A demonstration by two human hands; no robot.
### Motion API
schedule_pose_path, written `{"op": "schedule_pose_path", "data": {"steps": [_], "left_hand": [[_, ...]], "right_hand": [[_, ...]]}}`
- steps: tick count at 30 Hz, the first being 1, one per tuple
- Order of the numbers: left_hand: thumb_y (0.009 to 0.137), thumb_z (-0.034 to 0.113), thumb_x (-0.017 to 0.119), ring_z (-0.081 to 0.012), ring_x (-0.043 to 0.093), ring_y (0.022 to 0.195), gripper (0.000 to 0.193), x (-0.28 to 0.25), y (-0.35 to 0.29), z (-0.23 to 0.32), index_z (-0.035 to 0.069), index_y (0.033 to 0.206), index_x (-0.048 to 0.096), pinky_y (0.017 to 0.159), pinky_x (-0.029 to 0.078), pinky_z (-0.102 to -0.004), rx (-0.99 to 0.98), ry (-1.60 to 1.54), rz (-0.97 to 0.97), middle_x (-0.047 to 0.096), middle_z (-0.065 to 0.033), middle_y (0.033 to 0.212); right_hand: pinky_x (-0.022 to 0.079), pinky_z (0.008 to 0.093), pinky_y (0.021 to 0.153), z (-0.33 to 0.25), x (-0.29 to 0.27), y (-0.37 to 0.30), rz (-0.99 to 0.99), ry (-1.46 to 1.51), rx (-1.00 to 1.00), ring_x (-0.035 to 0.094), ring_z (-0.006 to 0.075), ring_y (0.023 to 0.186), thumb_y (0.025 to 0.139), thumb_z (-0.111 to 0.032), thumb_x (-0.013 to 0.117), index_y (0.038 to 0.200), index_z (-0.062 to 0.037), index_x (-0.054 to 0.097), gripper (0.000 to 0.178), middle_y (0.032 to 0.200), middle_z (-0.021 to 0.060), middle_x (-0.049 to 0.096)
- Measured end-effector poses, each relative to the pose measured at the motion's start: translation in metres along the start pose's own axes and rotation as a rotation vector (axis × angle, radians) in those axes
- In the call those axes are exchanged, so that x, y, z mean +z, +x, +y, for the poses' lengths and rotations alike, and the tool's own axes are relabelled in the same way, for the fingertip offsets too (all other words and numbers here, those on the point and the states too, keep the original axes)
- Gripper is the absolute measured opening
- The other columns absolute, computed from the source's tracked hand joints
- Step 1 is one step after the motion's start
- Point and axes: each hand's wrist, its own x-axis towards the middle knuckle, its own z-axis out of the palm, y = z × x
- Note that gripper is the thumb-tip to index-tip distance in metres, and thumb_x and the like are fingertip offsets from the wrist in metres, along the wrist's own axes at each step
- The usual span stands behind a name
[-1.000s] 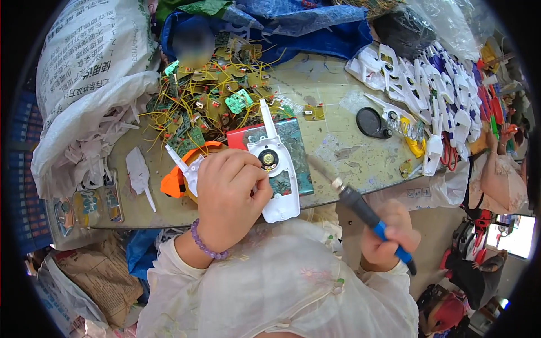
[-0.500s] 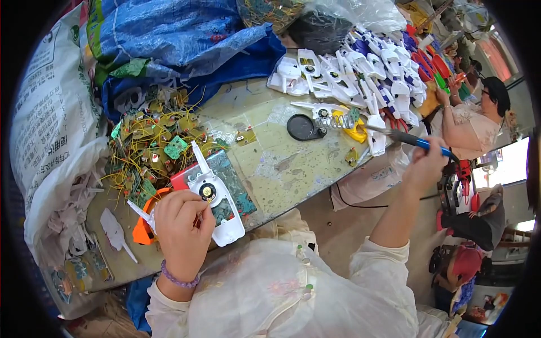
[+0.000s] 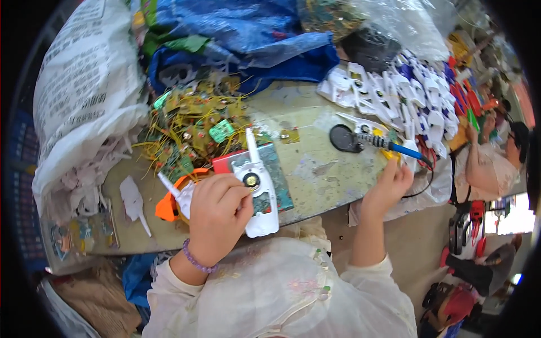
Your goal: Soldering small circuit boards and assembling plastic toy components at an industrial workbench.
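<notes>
My left hand [image 3: 220,209] is closed in a pinch beside a white plastic shell half [image 3: 263,200], its fingertips near the round speaker [image 3: 251,180] set in it. What the fingertips hold is hidden. The shell lies over a flat green board with a red edge [image 3: 280,169]. A soldering iron [image 3: 410,151] with a blue handle rests in the coil-spring holder [image 3: 372,139] of a black stand [image 3: 345,138]. Just below the handle is my right hand [image 3: 387,188], fingers loosely bent and apart, with nothing visible in it.
Circuit boards with yellow wires [image 3: 197,124] are heaped behind my left hand. An orange part [image 3: 167,207] lies beside that hand. White and purple shells [image 3: 394,96] pile up at far right. White and blue sacks [image 3: 90,84] border the table [image 3: 315,169]. A co-worker [image 3: 484,155] sits at right.
The soldering iron has gone from my right hand into the spring holder, and that hand has drawn left, off the handle. My left hand keeps its pinch beside the shell. The whole view has shifted.
</notes>
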Motion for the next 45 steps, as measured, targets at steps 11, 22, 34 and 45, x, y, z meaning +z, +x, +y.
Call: {"op": "schedule_pose_path", "data": {"steps": [11,22,34,45], "left_hand": [[0.074,0.018,0.076,-0.0307,0.06,0.095,0.031,-0.021,-0.012,-0.017,0.004,0.099,0.064,0.081,0.047,-0.0404,-0.009,-0.03,0.014,0.064,-0.0096,0.1],[0.065,0.018,0.08,-0.0242,0.057,0.093,0.042,-0.026,-0.073,-0.018,0.01,0.1,0.058,0.083,0.045,-0.0413,0.057,0.113,0.021,0.058,-0.0058,0.101],[0.072,0.01,0.064,-0.023,0.064,0.095,0.022,-0.073,-0.058,-0.068,0.004,0.093,0.067,0.086,0.054,-0.0375,0.442,0.364,-0.033,0.065,-0.0081,0.099],[0.072,0.009,0.067,-0.0248,0.063,0.1,0.023,-0.066,-0.078,-0.079,0.007,0.095,0.067,0.091,0.05,-0.0423,0.238,0.262,-0.062,0.065,-0.0068,0.1]], "right_hand": [[0.046,0.0397,0.088,-0.088,0.112,-0.053,-1.223,-0.243,-1.176,0.054,0.0288,0.108,0.071,-0.01,0.061,0.102,-0.0114,0.068,0.031,0.121,0.0055,0.061],[0.05,0.0346,0.072,-0.083,0.11,-0.051,-1.293,-0.152,-1.17,0.059,0.0252,0.084,0.067,-0.004,0.066,0.099,-0.0065,0.066,0.032,0.106,0.0065,0.064],[0.048,0.0374,0.079,-0.114,0.143,-0.058,-1.532,0.004,-1.114,0.057,0.0276,0.092,0.069,0.002,0.062,0.094,-0.0066,0.058,0.027,0.097,0.0085,0.06],[0.041,0.03,0.077,-0.171,0.209,-0.133,-1.733,-0.167,-1.86,0.052,0.0175,0.092,0.071,-0.016,0.064,0.077,-0.0134,0.065,0.006,0.087,-0.0003,0.06]]}}
